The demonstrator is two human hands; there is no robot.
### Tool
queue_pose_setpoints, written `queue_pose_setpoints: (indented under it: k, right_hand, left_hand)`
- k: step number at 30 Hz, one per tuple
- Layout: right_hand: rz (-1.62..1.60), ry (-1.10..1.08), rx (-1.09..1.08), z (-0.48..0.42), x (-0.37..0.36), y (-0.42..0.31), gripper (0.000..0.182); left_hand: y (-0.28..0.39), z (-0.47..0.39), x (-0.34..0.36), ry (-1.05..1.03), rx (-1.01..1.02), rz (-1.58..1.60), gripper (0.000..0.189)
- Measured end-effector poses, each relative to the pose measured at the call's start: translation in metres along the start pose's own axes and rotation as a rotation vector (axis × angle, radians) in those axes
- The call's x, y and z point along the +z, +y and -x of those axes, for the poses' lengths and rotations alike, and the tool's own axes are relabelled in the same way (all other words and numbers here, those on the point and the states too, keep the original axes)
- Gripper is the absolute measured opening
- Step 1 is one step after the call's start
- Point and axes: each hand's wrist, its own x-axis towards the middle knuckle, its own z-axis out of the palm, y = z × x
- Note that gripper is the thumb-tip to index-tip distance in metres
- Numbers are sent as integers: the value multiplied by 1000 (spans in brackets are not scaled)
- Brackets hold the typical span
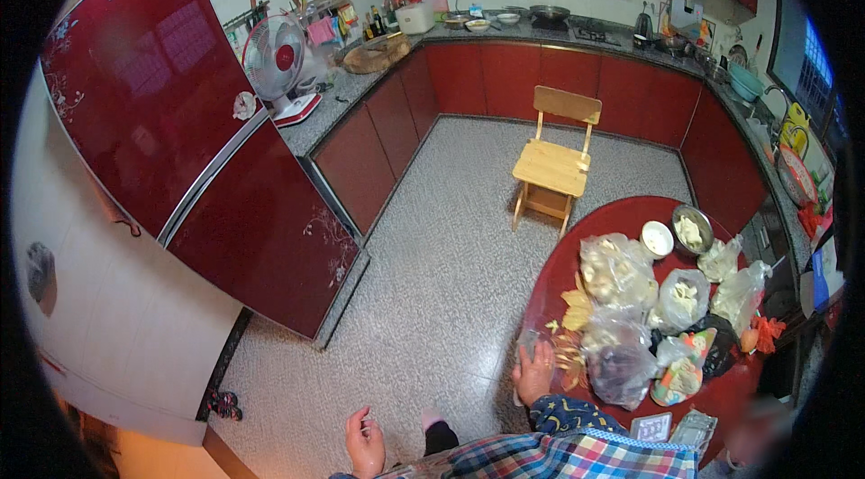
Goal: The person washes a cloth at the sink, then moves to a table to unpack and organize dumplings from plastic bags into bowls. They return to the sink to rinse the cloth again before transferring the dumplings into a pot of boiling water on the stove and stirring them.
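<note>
My right hand (534, 372) lies at the left edge of the dark red round table (547, 269), fingers over a thin clear plastic bag (528, 342); whether it grips the bag is unclear. Close to it are yellowish peelings (573, 352) and a plastic bag with dark contents (620, 371). My left hand (365, 442) hangs over the floor with curled fingers and nothing visible in it. Farther back on the table stand a bulging clear bag of pale food pieces (615, 269), a white bowl (657, 240) and a metal bowl with pale food (692, 230).
A wooden chair (552, 168) stands beyond the table. The red refrigerator (263, 236) is at the left. Along the walls runs a granite counter (317, 127) bearing an electric fan (277, 63), a round chopping board (376, 53) and a wok (549, 12).
</note>
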Motion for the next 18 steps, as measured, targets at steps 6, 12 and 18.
queue_pose_setpoints:
  k: [6,12,18]
  right_hand:
    - [61,-4,167,-62,28,-17,58]
    - [196,-25,269,-79,43,1,69]
    - [300,33,293,-135,82,24,53]
  left_hand:
    - [27,-162,1,-83,163,147,35]
    - [84,-316,47,-238,453,200,36]
    - [124,-432,119,-326,607,221,32]
